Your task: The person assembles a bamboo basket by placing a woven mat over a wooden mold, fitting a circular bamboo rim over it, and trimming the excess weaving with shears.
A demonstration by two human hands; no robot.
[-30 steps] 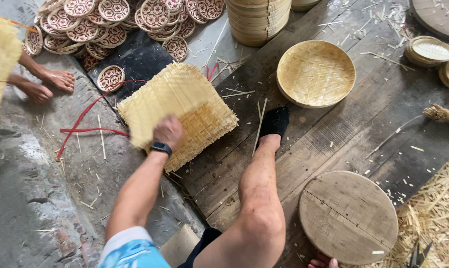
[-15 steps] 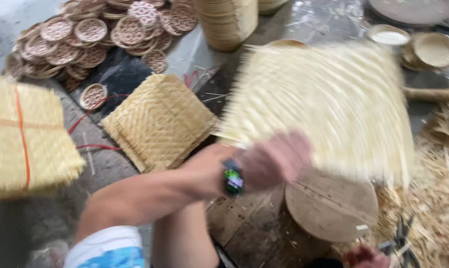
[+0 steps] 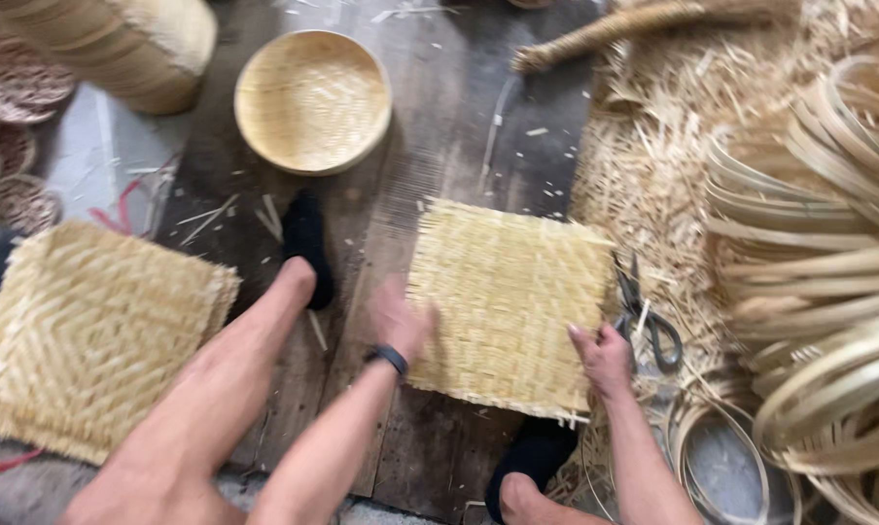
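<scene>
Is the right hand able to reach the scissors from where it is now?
Probably yes. The right hand rests on the right edge of the woven mat, and the scissors lie just beside it on the straw. Nothing stands between them, and the handles face the hand.
</scene>
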